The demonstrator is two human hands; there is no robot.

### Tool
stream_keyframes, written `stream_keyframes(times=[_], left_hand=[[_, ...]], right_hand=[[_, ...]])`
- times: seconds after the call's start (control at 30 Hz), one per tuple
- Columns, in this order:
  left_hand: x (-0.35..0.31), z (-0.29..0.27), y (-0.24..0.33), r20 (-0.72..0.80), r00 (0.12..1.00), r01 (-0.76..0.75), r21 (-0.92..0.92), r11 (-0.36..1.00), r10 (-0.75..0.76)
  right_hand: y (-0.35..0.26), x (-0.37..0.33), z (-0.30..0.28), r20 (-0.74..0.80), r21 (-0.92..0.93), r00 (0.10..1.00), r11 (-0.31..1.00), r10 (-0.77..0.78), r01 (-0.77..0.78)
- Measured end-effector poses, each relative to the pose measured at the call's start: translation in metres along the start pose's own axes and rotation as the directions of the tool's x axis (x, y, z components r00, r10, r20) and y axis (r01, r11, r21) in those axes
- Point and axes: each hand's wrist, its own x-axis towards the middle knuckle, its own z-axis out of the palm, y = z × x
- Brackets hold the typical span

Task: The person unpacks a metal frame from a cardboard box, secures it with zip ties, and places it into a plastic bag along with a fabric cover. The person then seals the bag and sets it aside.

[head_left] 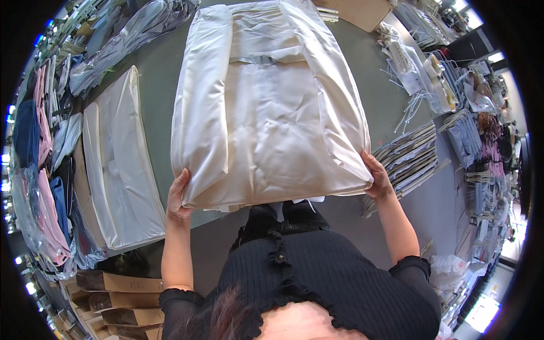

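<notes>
A large folded piece of cream satin cloth [272, 130] lies before me on the table, its near edge reaching the table's front. Both its long sides are folded inward as flaps, and a strap with a buckle [263, 59] crosses its far part. My left hand [179, 195] grips the near left corner, thumb on top and fingers underneath. At the near right corner my right hand [376, 177] holds on the same way. The fingers of both hands are partly hidden beneath the cloth.
The green-grey table [153, 107] carries a similar folded cream piece [122, 164] at left. Bagged clothing [51, 187] is piled along the far left. On the right lies a stack of flat bagged packs [411, 156]. Open cardboard boxes [122, 300] stand low at the left.
</notes>
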Motion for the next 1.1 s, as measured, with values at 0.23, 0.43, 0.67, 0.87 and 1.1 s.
stream_keyframes(times=[0.23,0.43,0.67,0.87,1.1], left_hand=[[0.020,0.003,0.025,-0.090,0.961,0.277,0.256,0.926,-0.262],[0.027,0.019,-0.012,-0.245,0.969,0.127,0.522,0.843,0.006],[0.014,0.024,-0.011,-0.264,0.964,0.163,0.477,0.864,-0.036],[0.008,0.026,-0.014,-0.225,0.974,0.124,0.413,0.902,-0.031],[0.003,0.014,-0.005,0.045,0.991,0.122,0.031,0.992,-0.124]], right_hand=[[-0.006,0.000,0.025,-0.232,-0.293,0.963,0.934,0.137,-0.203],[0.024,0.012,0.031,-0.208,-0.539,0.975,0.841,-0.074,-0.051],[0.027,-0.001,0.034,-0.265,-0.430,0.963,0.899,-0.046,-0.076],[0.020,-0.005,0.036,-0.235,-0.395,0.971,0.917,-0.035,-0.062],[0.009,-0.010,0.003,-0.109,-0.032,0.993,0.998,0.047,-0.051]])
